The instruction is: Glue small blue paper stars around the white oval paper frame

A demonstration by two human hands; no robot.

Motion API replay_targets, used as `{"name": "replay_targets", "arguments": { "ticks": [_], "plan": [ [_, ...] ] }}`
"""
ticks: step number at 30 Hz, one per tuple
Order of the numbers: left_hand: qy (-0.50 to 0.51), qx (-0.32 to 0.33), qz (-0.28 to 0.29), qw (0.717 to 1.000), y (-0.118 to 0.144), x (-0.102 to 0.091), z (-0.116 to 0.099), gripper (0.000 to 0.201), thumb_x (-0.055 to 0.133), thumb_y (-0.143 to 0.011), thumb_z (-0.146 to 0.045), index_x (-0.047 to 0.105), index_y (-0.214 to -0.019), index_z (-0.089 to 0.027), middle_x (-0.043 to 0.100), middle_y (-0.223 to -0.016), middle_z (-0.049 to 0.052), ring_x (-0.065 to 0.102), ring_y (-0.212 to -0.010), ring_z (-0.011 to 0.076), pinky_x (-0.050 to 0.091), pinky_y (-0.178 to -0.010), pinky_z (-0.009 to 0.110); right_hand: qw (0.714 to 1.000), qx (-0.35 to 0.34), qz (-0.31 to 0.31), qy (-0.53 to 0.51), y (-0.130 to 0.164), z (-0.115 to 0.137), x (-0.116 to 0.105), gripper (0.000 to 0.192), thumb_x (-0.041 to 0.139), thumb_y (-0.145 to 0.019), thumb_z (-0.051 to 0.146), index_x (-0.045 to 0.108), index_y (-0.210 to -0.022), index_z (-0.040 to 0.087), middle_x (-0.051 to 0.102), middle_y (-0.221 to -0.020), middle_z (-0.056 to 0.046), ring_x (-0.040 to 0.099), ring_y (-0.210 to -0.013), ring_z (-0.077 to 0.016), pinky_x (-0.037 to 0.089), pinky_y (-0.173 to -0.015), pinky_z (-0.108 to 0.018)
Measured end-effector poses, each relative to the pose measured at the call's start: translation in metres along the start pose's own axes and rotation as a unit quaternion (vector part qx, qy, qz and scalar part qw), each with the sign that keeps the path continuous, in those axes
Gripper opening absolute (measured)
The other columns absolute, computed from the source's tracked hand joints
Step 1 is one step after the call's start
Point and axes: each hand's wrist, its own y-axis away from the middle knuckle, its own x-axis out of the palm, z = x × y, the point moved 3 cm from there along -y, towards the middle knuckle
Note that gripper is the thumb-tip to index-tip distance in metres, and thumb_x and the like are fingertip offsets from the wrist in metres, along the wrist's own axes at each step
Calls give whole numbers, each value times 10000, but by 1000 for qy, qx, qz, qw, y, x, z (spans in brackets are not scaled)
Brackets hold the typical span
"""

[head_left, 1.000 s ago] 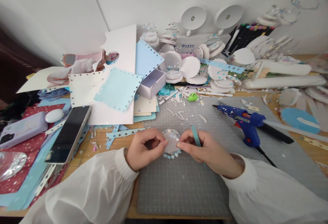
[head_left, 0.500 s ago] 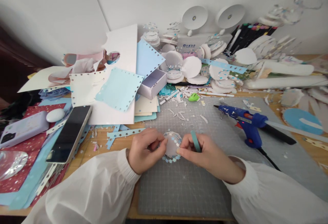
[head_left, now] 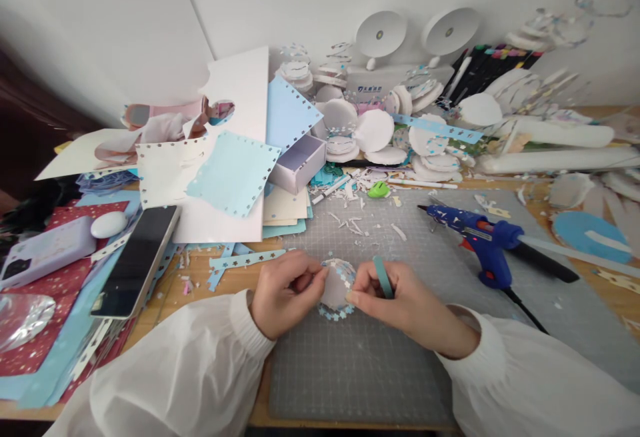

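We see the paper disc (head_left: 336, 288), edged with blue stars, tipped slightly more upright than a second ago, low over the grey cutting mat (head_left: 360, 357). Paper sheets, scraps, a phone (head_left: 134, 260) and a blue glue gun (head_left: 477, 237) crowd the desk against the white wall. Our left hand (head_left: 283, 294) pinches the disc's left edge; our right hand (head_left: 400, 300) pinches its right edge and clamps a teal strip (head_left: 383, 276).

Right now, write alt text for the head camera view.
Two hands in white sleeves, left hand and right hand, pinch a small round paper disc edged with blue star trim over a grey cutting mat. A blue glue gun lies right, amid paper scraps.
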Motion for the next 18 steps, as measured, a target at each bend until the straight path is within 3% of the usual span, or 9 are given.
{"name": "replay_targets", "arguments": {
  "ticks": [6,9,12,18],
  "plan": [
    [29,20,24,999,-5,-2,4,186,563,-808,-185,574,-628,-140,429,-523,-27,412,-514,96,341,-510,223,1000,4,4,-17,1,-4,0,225,637,-754,331,515,-648,174,381,-496,70,328,-441,-56,232,-419,-215],
    [34,36,21,999,-6,-3,5,87,571,-801,-182,636,-766,-136,483,-561,-10,451,-550,113,367,-548,242,1000,5,8,-28,1,-8,-1,242,621,-778,359,516,-662,174,375,-492,73,319,-426,-51,220,-403,-210],
    [34,47,31,998,-5,-3,5,114,567,-810,-168,655,-877,-143,540,-604,8,480,-579,125,382,-590,262,999,4,8,-35,0,-11,-2,253,622,-785,369,514,-665,174,368,-490,78,304,-417,-45,206,-394,-206],
    [17,71,46,996,-5,-3,3,116,531,-833,-136,647,-840,-139,571,-605,22,500,-588,136,368,-628,291,995,22,8,-98,0,-15,-3,285,631,-779,402,496,-664,179,317,-444,103,236,-387,-37,178,-377,-198]
  ]
}}
